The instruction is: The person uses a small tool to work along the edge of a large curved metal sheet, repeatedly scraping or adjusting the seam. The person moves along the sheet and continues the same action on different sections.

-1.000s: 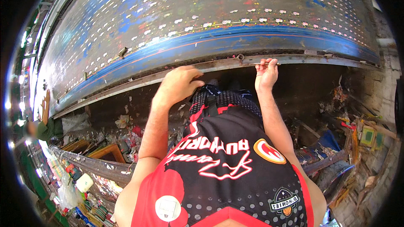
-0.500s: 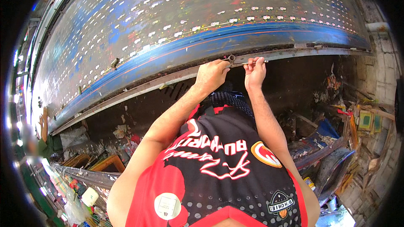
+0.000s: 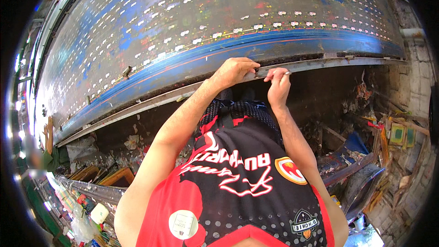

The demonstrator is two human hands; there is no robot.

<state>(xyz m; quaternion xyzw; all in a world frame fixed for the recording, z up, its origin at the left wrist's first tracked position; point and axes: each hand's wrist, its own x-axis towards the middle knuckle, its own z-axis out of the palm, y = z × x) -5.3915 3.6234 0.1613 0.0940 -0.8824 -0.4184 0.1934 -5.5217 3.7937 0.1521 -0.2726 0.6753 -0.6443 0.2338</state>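
My left hand has its fingers curled at the metal rail along the near edge of a long, paint-stained table; whatever they grip is hidden beneath the fingertips. My right hand, just right of it and slightly lower, is closed on a thin metal rod close against the rail. The table surface carries rows of small white printed shapes and a blue painted band above the rail.
A co-worker's arm reaches the table at far left. Scrap boards, litter and a white jug lie below. A small fitting sits on the table. A rough block wall stands at the right.
My left hand has moved right and up to the rail fitting, now covering the ring seen before. My right hand has dipped slightly, still holding the rod.
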